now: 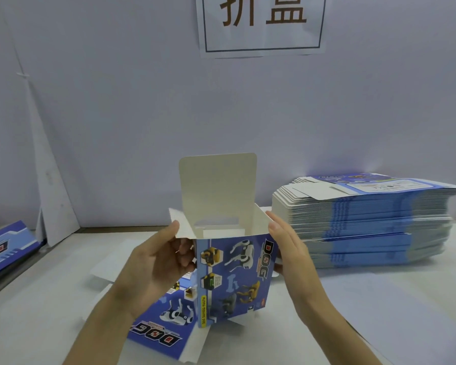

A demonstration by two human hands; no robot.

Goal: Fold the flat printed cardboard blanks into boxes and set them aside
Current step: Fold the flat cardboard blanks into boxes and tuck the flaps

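**While two hands are steadying it, a box is standing open**

As the box (234, 275) is standing upright near the middle of the tabletop (50, 299), its open mouth is facing up and its white lid flap (217, 185) is rising straight at the far side. The left hand (153, 262) is gripping the box's near left corner: the thumb is pressing on a small side flap that is folding outward, and the curled fingers are wrapping the blue printed wall below it. The right hand (292, 254) is lying flat against the right wall, its fingers straight and pressed together, pointing toward the far edge. Below the box, a flat blank (158, 335) is lying printed side up toward the near edge, partly under the left forearm; whether box and blank are touching cannot be told. A tall stack (366, 227) of blanks is sitting toward the far right corner, well apart from the box. A left blank (5, 246) is lying at the left edge, beside a white board (50, 180) that is leaning against the wall. A paper sign (261, 22) is hanging on the wall above.
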